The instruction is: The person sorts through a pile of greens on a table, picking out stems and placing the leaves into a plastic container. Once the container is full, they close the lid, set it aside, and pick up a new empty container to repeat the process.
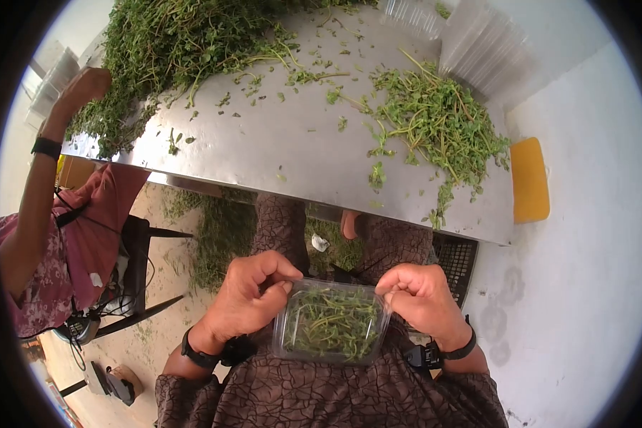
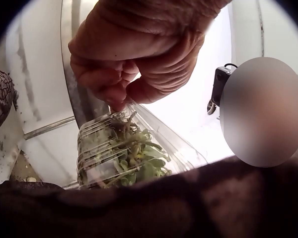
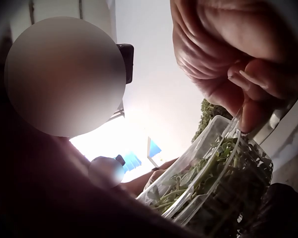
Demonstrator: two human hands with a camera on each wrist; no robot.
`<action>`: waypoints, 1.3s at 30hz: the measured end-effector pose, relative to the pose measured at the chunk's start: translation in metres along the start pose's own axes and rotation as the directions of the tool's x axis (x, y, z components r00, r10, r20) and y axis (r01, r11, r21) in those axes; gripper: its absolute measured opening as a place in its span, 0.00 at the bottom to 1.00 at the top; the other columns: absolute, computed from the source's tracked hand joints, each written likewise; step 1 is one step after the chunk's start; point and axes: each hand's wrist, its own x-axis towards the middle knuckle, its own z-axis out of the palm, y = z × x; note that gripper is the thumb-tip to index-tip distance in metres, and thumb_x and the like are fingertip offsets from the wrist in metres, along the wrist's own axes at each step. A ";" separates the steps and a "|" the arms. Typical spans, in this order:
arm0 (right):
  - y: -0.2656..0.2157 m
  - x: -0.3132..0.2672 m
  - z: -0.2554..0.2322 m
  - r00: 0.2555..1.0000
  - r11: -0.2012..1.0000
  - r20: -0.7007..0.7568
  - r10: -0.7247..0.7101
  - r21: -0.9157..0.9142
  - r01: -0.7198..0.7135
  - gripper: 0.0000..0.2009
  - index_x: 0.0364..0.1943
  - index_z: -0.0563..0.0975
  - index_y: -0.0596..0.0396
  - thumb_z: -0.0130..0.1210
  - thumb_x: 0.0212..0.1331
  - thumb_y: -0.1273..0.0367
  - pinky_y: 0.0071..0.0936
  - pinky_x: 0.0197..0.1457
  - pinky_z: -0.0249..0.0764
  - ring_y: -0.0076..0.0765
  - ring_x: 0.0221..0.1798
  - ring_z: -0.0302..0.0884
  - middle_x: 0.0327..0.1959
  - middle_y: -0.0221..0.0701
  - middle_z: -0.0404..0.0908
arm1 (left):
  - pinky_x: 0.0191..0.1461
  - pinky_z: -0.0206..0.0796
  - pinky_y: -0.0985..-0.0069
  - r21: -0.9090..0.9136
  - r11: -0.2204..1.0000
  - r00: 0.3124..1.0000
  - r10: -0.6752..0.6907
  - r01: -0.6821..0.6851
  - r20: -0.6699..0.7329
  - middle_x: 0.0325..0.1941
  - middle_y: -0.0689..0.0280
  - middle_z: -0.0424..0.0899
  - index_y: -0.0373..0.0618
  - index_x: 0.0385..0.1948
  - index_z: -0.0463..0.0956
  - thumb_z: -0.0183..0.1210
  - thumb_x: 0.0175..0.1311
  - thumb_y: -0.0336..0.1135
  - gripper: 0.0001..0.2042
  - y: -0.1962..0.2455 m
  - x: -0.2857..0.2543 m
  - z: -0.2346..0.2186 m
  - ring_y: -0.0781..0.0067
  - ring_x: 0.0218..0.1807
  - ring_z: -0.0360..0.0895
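Observation:
A clear plastic clamshell box [image 1: 331, 321] full of green leafy stems lies over the person's lap. At its far left corner the left hand [image 1: 253, 296] pinches the rim between thumb and curled fingers. The right hand [image 1: 424, 299] grips the far right corner the same way. In the left wrist view, the left hand [image 2: 144, 54] holds the edge of the ribbed box [image 2: 124, 153], leaves showing through its wall. From the right wrist, the right hand [image 3: 248, 64] pinches the box's edge [image 3: 208, 173], and the lid side and tray side meet near the fingertips.
A metal table [image 1: 264, 135] bears a large heap of greens [image 1: 185, 50] and a smaller pile [image 1: 442, 121]. Stacked clear boxes [image 1: 488, 50] stand at the back right. A yellow board [image 1: 530, 180] is by the wall. Another person's arm [image 1: 32, 192] reaches over the table at left.

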 end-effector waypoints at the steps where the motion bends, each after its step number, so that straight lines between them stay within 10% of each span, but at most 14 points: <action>1: -0.001 0.000 0.000 1.000 1.000 0.003 0.015 0.002 -0.015 0.07 0.35 0.79 0.67 0.51 0.54 0.80 0.16 0.22 0.59 0.10 0.22 0.64 0.21 0.23 0.75 | 0.31 0.59 0.84 -0.014 1.000 1.000 -0.009 0.009 0.010 0.26 0.72 0.75 0.39 0.32 0.77 0.52 0.54 0.19 0.07 -0.001 0.000 0.000 0.87 0.27 0.68; 19: -0.007 -0.003 -0.003 0.990 0.988 0.060 0.126 0.079 -0.131 0.06 0.35 0.79 0.60 0.59 0.63 0.70 0.15 0.22 0.62 0.11 0.21 0.66 0.23 0.23 0.78 | 0.33 0.62 0.84 -0.040 0.999 0.999 0.026 -0.026 0.022 0.28 0.71 0.78 0.37 0.34 0.78 0.53 0.57 0.20 0.07 -0.003 -0.003 -0.002 0.87 0.29 0.70; 22: 0.009 -0.001 0.002 0.995 0.993 0.002 -0.099 0.069 0.099 0.05 0.32 0.79 0.61 0.58 0.63 0.72 0.17 0.24 0.62 0.11 0.22 0.66 0.22 0.23 0.77 | 0.30 0.64 0.84 0.019 0.998 0.998 0.053 -0.053 0.022 0.26 0.69 0.80 0.36 0.35 0.79 0.53 0.56 0.22 0.07 -0.009 -0.003 -0.003 0.87 0.27 0.71; 30: 0.012 0.001 0.005 0.989 0.987 -0.017 -0.150 -0.053 0.149 0.05 0.30 0.78 0.61 0.58 0.62 0.73 0.19 0.26 0.64 0.13 0.24 0.68 0.20 0.24 0.77 | 0.29 0.59 0.85 -0.035 0.999 1.000 0.023 -0.023 0.004 0.25 0.73 0.76 0.36 0.34 0.78 0.52 0.57 0.20 0.07 -0.005 -0.003 -0.002 0.89 0.26 0.67; 39: -0.001 -0.004 -0.006 0.993 0.995 0.077 0.090 0.037 -0.094 0.09 0.43 0.79 0.62 0.57 0.63 0.71 0.17 0.28 0.69 0.14 0.27 0.72 0.28 0.25 0.81 | 0.30 0.63 0.84 -0.042 0.999 0.999 0.014 -0.013 0.033 0.26 0.71 0.79 0.35 0.37 0.78 0.54 0.59 0.24 0.07 -0.013 -0.003 -0.005 0.88 0.27 0.70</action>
